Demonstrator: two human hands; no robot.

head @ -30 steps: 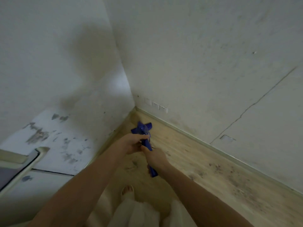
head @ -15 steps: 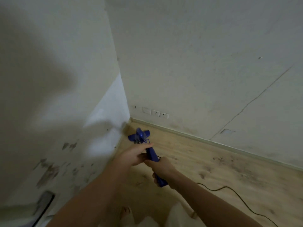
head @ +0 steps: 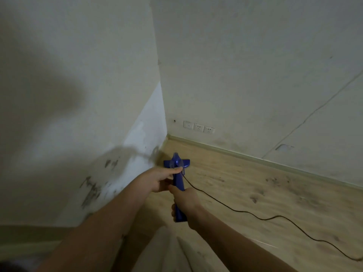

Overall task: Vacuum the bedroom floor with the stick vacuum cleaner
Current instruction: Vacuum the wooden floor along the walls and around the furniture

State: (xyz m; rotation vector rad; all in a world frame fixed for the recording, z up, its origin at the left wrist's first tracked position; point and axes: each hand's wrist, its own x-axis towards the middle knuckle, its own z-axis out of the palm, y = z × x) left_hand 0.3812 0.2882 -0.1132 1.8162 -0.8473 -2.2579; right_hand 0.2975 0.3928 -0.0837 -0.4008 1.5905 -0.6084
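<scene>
My left hand (head: 164, 178) has its fingers curled round the upper shaft of the blue plastic stick vacuum cleaner (head: 178, 185), thumb laid along the top towards the head. My right hand (head: 183, 203) sits just behind it, fingers clamped round the lower handle, with the blunt blue end poking out below my fist. Both grips are closed on the tool and nothing is loose.

The vacuum's cross-shaped blue head sits on the pale wood-look laminate floor (head: 255, 193), just beside the scuffed white wall (head: 98, 163) on the left and near the room corner. A thin black power cord (head: 255, 217) runs from the shaft by my left thumb, across the floor to the right, and out of frame.

Compared with a second ago, the view has lifted and swung right. The window frame at lower left has gone, and the cord now shows trailing in full. The head has eased a bit farther out from the corner, and my hands hold the same positions on the shaft.

I judge I'm mid-stroke along the left wall edge, early in the job, as dark smudges still mark the floor to the right. Risk: the cord lies across the next strip, so I may run over it.

Three white wall sockets (head: 198, 127) sit above the skirting (head: 235, 154).
</scene>
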